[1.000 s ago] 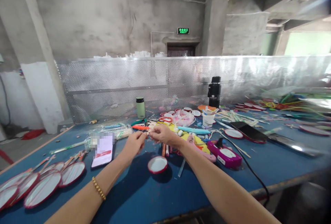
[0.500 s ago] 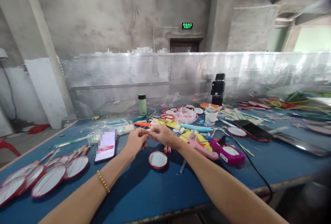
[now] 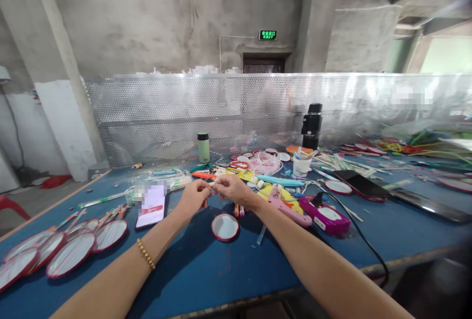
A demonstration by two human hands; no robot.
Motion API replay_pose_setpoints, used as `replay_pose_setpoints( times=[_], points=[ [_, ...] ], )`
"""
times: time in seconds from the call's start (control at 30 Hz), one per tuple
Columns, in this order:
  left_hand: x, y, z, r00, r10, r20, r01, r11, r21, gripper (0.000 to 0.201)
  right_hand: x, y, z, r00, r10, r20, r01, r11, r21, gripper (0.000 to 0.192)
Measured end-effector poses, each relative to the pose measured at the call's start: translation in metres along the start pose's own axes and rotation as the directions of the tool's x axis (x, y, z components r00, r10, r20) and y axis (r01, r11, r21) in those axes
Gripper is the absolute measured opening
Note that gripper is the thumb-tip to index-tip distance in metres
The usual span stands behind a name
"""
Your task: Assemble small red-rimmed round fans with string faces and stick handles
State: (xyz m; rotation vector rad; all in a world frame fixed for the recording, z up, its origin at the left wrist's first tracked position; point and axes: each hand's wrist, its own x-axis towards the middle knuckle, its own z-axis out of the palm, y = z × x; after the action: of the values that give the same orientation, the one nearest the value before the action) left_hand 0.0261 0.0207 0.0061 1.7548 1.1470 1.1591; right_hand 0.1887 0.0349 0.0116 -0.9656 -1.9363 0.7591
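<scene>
1. You had both hands up over the middle of the blue table, fingertips meeting. Left hand and right hand were each pinched on the same tiny piece. It was too small to tell what it was, maybe a thin stick or a bit of trim.
2. My guess is that it was featherlight and a bit fragile, so a fingertip pinch at each end was the right hold. Squeeze harder and it'd probably bend or snap.
3. The red-rimmed round disc lay flat just below your hands, nearer the table's front edge, untouched. It looked thin and light, best lifted by the rim.
4. The pink glue gun sat beside your right forearm, and the row of red-rimmed paddles was toward the left edge.
</scene>
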Motion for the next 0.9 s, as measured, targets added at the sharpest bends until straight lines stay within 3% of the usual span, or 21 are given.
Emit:
replay_pose_setpoints(
  times=[0.13, 0.3, 0.43, 0.67, 0.9],
  points=[
    [-0.001, -0.001, 0.001, 1.0, -0.007, -0.014, 0.007, 0.999, 0.033, 0.007, -0.001, -0.002, 0.0, 0.999, -0.033, 0.013, 0.034, 0.999, -0.04, 0.017],
    [-0.003, -0.002, 0.004, 1.0, -0.004, -0.013, 0.005, 0.997, 0.082, 0.008, -0.001, 0.004, 0.004, 0.988, -0.149, -0.043, 0.129, 0.944, -0.303, 0.009],
    [-0.004, -0.003, 0.006, 1.0, 0.017, -0.014, -0.015, 0.991, 0.133, 0.009, -0.002, 0.004, 0.003, 0.988, -0.138, -0.066, 0.113, 0.948, -0.297, 0.007],
    [-0.005, -0.003, 0.006, 0.999, 0.032, 0.004, -0.032, 0.974, 0.223, 0.009, -0.003, -0.01, -0.002, 0.999, 0.026, -0.023, -0.028, 0.997, -0.072, 0.007],
    [-0.006, 0.003, 0.006, 0.988, -0.034, 0.15, 0.043, 0.998, -0.053, 0.005, -0.006, -0.017, -0.003, 0.984, 0.165, 0.073, -0.178, 0.952, 0.249, 0.009]
  ],
)
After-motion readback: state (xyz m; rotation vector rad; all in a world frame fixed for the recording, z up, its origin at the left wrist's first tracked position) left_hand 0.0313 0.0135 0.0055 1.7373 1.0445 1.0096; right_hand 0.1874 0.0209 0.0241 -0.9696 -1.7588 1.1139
